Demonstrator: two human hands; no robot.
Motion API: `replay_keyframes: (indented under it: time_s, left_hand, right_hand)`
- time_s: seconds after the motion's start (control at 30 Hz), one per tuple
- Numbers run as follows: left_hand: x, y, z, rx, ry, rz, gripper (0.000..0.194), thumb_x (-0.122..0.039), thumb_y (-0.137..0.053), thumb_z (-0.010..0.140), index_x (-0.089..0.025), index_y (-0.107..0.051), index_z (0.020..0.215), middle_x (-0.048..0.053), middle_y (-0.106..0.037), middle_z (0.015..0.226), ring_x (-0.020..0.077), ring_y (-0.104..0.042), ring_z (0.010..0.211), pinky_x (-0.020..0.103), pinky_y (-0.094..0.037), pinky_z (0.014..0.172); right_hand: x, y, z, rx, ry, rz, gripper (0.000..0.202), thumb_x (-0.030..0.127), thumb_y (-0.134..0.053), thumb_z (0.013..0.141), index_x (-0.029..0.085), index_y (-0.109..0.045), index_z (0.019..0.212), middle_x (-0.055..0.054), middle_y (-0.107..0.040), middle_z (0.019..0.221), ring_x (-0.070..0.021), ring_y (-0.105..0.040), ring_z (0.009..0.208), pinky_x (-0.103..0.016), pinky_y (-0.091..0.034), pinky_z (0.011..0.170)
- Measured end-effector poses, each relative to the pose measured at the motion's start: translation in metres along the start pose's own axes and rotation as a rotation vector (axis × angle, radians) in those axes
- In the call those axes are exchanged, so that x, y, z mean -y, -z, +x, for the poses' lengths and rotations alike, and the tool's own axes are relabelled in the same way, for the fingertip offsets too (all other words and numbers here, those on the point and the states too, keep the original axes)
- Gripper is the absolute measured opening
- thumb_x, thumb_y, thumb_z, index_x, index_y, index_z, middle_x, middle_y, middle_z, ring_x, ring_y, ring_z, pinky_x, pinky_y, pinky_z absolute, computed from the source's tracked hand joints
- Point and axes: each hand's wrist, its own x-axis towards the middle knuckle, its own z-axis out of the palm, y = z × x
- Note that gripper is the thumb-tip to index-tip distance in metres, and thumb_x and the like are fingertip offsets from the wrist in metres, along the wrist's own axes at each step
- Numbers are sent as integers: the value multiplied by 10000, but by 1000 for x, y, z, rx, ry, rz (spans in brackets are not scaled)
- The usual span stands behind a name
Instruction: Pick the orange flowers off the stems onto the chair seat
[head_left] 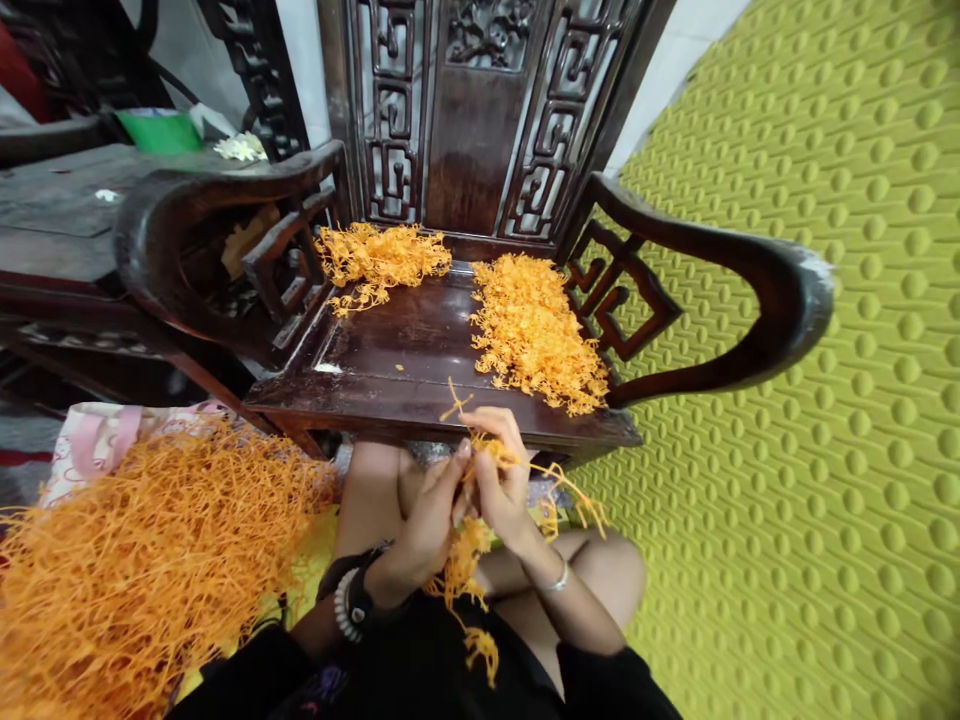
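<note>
Left hand point(433, 508) and right hand point(504, 485) close together, just in front of carved wooden chair point(420, 335). Fingers of both pinched on orange strands point(501, 454); thin ends poke out past right hand, frilly clump point(466, 555) hangs below. On chair seat: smaller pile point(386, 255) at back left, larger pile point(536, 335) along right side (both curly, tightly bunched). Big loose heap point(150, 570) left of legs point(611, 575), partly covering pale-and-pink bag point(86, 450).

Left pile point(386, 255), right pile point(536, 330) on seat point(412, 335); strand heap point(150, 570) left of legs point(367, 500), bag point(86, 450) behind.
</note>
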Motion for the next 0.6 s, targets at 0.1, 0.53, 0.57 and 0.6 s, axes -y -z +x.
replay_keyframes:
  time_s: [0.1,0.53,0.57,0.6]
  left_hand:
    - [8,6,-4,23,-126,196,590,-692,-552,754,-173,-420,507,-74,-304,366,50,-245,357,224,-166,398]
    - [2,25,-29,429,-121,730,624,-676,-335,871,-175,-398,505,-29,-357,455,83,-315,456,250,-242,492]
    - [1,26,-31,458,-100,727,629,-684,-328,868,-176,-394,504,-29,-352,455,83,-313,457,250,-242,493]
    - [0,27,-33,486,-77,717,631,-688,-325,866,-176,-390,503,-28,-351,456,83,-312,460,250,-243,493]
  right_hand:
    - [14,-19,5,-258,-185,313,331,453,-378,952,248,-614,842,-22,-540,776,-169,-526,748,-338,-438,736]
    - [61,31,24,-341,-317,978,676,665,-512,812,187,-157,494,96,-64,418,-56,-60,349,-239,-127,358]
    - [64,35,22,-329,-287,970,680,679,-519,798,189,-155,497,100,-54,415,-54,-55,342,-238,-123,350]
    - [67,40,21,-315,-257,957,686,703,-519,779,193,-154,501,103,-43,411,-53,-50,334,-239,-118,339]
